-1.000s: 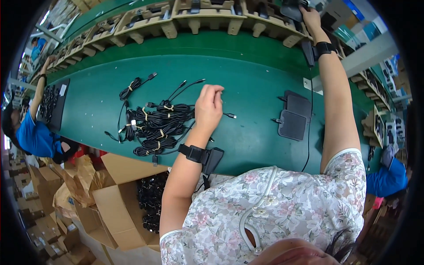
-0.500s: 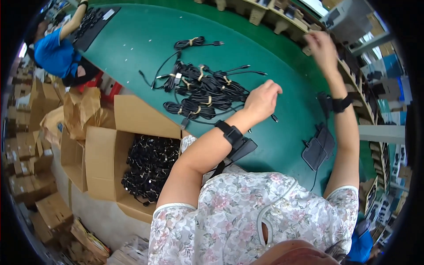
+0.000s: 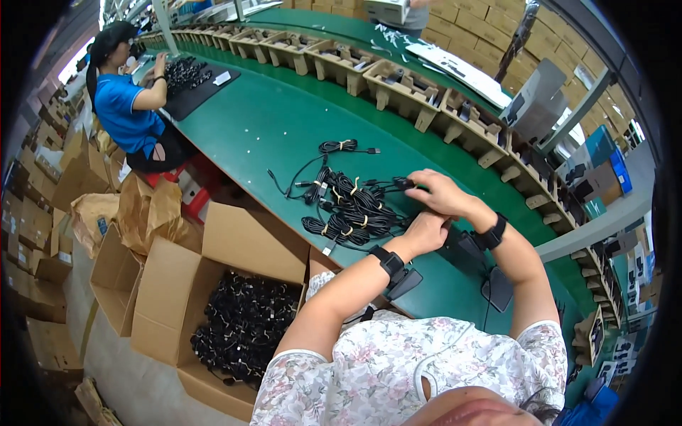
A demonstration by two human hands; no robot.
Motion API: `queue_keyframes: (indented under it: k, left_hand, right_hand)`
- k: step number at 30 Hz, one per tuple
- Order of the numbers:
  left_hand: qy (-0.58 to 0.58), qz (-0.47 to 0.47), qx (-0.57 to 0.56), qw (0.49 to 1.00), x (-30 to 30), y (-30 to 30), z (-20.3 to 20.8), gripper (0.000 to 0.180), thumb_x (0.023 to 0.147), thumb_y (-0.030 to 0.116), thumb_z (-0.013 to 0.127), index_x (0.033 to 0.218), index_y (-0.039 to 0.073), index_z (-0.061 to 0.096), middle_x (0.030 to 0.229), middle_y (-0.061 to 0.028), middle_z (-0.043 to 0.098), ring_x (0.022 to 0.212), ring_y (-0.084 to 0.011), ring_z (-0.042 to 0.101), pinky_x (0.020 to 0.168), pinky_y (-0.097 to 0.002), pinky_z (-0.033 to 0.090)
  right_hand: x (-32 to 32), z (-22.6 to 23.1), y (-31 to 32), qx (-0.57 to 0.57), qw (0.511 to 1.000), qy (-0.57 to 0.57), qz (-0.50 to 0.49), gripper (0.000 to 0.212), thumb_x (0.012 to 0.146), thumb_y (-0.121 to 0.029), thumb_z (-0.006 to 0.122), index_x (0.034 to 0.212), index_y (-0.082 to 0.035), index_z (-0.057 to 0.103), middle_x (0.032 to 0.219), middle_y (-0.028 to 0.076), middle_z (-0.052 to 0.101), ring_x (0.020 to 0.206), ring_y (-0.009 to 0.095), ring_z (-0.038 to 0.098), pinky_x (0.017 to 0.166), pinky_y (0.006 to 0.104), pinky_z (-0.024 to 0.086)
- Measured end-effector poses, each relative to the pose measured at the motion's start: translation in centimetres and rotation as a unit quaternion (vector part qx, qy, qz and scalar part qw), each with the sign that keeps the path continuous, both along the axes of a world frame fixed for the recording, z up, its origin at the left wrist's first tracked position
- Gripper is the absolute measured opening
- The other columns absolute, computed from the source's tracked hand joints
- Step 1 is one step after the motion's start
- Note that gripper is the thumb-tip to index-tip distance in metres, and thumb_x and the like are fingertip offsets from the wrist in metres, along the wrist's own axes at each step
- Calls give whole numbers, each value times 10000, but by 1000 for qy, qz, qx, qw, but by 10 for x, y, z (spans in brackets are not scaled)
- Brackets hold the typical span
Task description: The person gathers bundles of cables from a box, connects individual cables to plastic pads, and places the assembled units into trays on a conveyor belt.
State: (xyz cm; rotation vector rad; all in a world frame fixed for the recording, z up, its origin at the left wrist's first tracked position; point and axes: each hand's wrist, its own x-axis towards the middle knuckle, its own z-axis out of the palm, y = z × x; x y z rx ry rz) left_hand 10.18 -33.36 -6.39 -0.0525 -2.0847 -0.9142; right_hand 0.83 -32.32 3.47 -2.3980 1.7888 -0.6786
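Observation:
A pile of black USB cables [image 3: 359, 213], coiled and bound with pale ties, lies on the green table [image 3: 270, 153]. One separate coil [image 3: 338, 146] sits just beyond it. My right hand [image 3: 446, 194] reaches to the right edge of the pile, its fingers bent round dark cable ends. Close in front of it and almost touching, my left hand [image 3: 426, 233] has its fingers curled in; what they hold, if anything, is hidden. Black straps [image 3: 390, 262] with small dark devices are on both my wrists.
An open carton [image 3: 167, 302] full of bundled black cables [image 3: 249, 323] stands left of me, below the table. A co-worker in blue [image 3: 121, 106] sits at the far left by a dark mat [image 3: 206, 96]. Tan trays [image 3: 401, 89] line up along the far side.
My right hand has come down from the far right to the cable pile, beside my left hand. My view has tilted up, showing more of the trays and the co-worker.

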Motion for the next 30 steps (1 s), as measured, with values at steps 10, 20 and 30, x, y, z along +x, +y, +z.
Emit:
queue_keyframes:
  k: [10,20,30]
  left_hand:
    - [-49,-359,594,719,11,-8,29,287,916,202,562,1168,84,489,922,-84,606,748,-175,621,674,-263,501]
    - [-91,-259,581,766,10,1,21,280,893,23,520,1163,15,447,1035,-115,555,777,-166,610,660,-263,512]
    - [-124,-112,443,881,3,-13,2,248,890,-53,452,1133,-10,461,1001,-108,543,751,-136,594,632,-235,502]
  right_hand:
    - [-20,32,82,106,835,-533,-89,313,947,-242,518,1164,-17,498,793,14,544,785,127,549,723,271,469]
    - [9,-12,109,-114,980,88,-139,298,873,-187,580,1110,-11,543,887,122,619,838,304,609,726,393,496]
    - [-136,43,123,-168,915,-15,-366,335,906,-284,540,1090,-6,574,979,190,599,918,359,579,788,390,468]
